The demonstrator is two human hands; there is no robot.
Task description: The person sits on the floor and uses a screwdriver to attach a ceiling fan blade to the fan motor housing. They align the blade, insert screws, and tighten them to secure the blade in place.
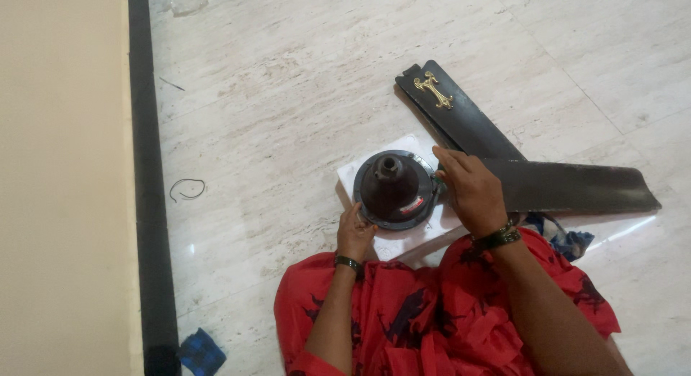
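Observation:
A dark round ceiling-fan motor housing (394, 187) with a cone-shaped top sits on a white sheet (404, 239) on the marble floor. My left hand (354, 230) grips its lower-left rim. My right hand (469, 191) presses on its right edge, where a black fan blade (576, 187) joins. A second black blade (461, 120) with a gold ornament (433, 89) lies behind, angled up and to the left. Both wrists wear dark bangles. My red patterned garment (432, 318) fills the bottom of the view.
A beige wall (61, 182) with a black skirting strip (147, 203) runs down the left. A thin loop of wire (187, 189) lies on the floor. One blue checked cloth (201, 352) sits near the skirting, another (561, 236) under the right blade.

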